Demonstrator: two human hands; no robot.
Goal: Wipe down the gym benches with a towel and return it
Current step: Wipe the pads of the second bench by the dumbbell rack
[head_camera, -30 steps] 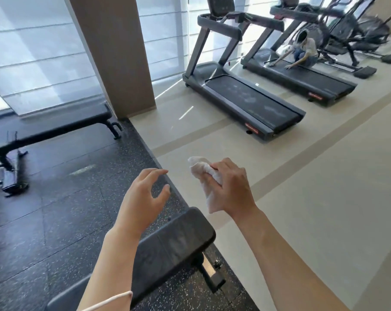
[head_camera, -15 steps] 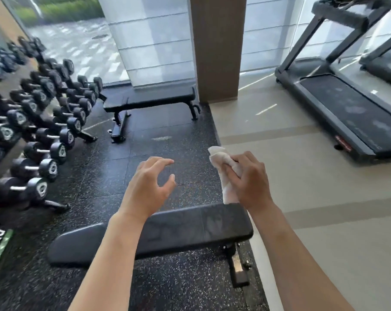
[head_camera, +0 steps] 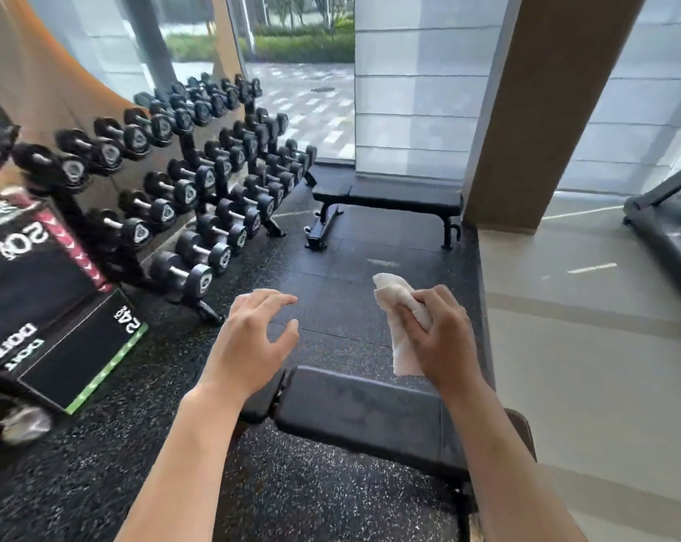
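Head view, right hand [head_camera: 442,338] grip curled round towel [head_camera: 399,307], left hand [head_camera: 253,342] relaxed, empty

White towel [head_camera: 399,307], black benches [head_camera: 370,414]

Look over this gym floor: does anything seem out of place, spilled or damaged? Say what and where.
One thing stands out: a crumpled pale cloth-like object lies loose on the dark floor at the left, beside the stacked black boxes; it is too blurred to identify. The dumbbells sit racked, and the near bench and the far bench stand upright.

Dumbbell rack [head_camera: 198,181], plyo boxes [head_camera: 45,307], treadmill [head_camera: 667,228]
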